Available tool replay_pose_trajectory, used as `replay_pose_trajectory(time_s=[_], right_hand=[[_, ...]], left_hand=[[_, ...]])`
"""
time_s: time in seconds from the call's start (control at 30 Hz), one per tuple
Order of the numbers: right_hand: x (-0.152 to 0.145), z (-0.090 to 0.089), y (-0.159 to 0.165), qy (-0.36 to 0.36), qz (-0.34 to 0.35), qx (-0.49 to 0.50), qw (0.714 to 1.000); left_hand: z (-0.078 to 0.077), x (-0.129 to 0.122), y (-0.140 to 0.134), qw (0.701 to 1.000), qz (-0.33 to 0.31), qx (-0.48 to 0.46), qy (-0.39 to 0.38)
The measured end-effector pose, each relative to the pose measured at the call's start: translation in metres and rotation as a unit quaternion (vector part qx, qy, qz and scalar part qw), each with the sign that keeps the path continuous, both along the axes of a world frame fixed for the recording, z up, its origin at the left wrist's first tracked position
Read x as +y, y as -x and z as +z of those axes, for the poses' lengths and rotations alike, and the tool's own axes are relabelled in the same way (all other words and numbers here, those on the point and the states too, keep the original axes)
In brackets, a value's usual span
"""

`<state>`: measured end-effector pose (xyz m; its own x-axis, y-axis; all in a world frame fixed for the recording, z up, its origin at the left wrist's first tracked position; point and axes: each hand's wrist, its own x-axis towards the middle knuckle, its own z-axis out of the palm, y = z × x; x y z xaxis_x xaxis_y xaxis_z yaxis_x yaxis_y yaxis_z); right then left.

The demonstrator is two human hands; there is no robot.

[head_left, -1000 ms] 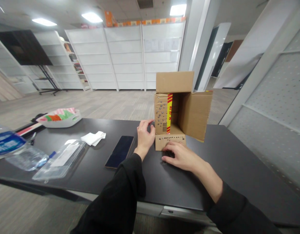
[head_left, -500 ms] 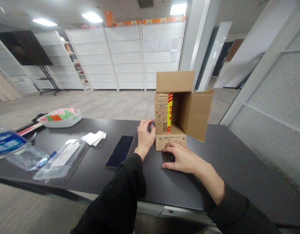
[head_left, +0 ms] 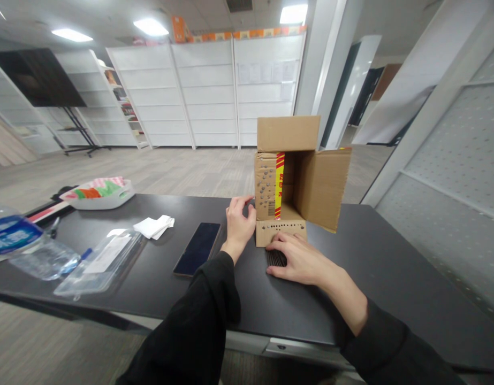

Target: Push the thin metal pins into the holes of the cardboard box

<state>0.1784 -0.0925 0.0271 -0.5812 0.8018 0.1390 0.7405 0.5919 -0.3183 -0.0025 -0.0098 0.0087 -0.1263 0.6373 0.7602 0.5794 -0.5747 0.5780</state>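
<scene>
An open cardboard box stands on the dark table, its mouth facing me and its flaps spread. Grey round-headed studs dot its left front flap, beside a yellow and red tape strip. The lower flap hangs down with a row of small dark holes and a few studs. My left hand is curled against the box's left edge, its fingertips partly hidden. Below the lower flap, my right hand has thumb and fingers closed around a black ridged object, mostly covered by the hand; its kind is unclear.
Left of my forearm lies a phone. Farther left are folded white tissues, a clear plastic case, a water bottle on its side and a white basket with coloured cloth. A perforated white panel stands to the right.
Both hands and the box stay almost where they were. My right hand has shifted very slightly on the black ridged object.
</scene>
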Motion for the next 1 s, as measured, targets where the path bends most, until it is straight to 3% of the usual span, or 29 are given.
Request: replay_pose_trajectory(time_s=[0.23, 0.7, 1.0], right_hand=[[-0.001, 0.005, 0.005, 0.015, 0.004, -0.018, 1.000], [0.004, 0.000, 0.008, -0.024, 0.006, 0.017, 1.000], [0.011, -0.004, 0.009, -0.032, 0.027, 0.085, 0.996]], left_hand=[[-0.001, 0.001, 0.000, 1.000, -0.001, -0.001, 0.000], [0.000, 0.001, 0.000, 1.000, 0.002, 0.003, 0.002], [0.000, 0.001, 0.000, 1.000, 0.006, 0.007, 0.001]])
